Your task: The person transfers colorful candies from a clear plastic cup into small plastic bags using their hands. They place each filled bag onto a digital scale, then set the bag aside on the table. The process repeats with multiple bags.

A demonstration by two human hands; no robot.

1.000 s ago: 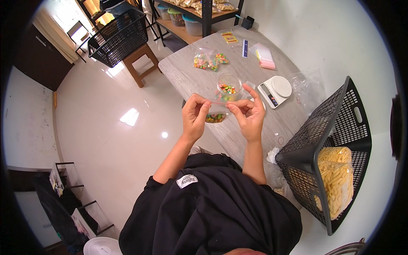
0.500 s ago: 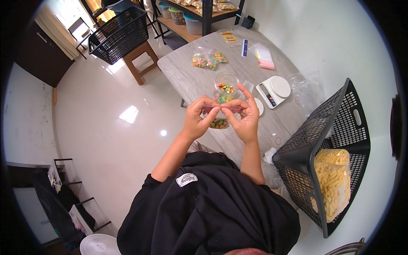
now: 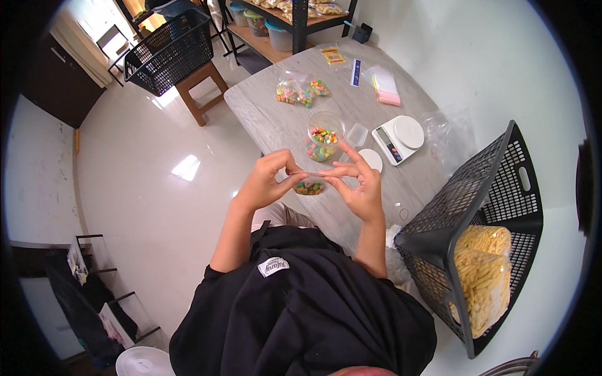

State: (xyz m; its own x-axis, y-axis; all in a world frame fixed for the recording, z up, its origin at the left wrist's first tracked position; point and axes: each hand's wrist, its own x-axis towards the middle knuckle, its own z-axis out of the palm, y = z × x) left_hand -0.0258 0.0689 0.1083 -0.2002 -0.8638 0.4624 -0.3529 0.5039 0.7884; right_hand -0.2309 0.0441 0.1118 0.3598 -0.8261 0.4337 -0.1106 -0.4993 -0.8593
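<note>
The left hand and the right hand pinch, thumbs against bent fingers, the pink-edged top of a small clear plastic bag of multicoloured candy pieces; the right index finger points outward, off the bag. The bag hangs between the hands, in front of the black shirt, by the edge of a grey wood-grain table; whether it touches the table cannot be told. Just beyond stands a round clear plastic tub with similar pieces inside, and near the right fingertips lies a flat round white lid. A white kitchen scale with a round platform sits further right, near a black perforated plastic basket.
</note>
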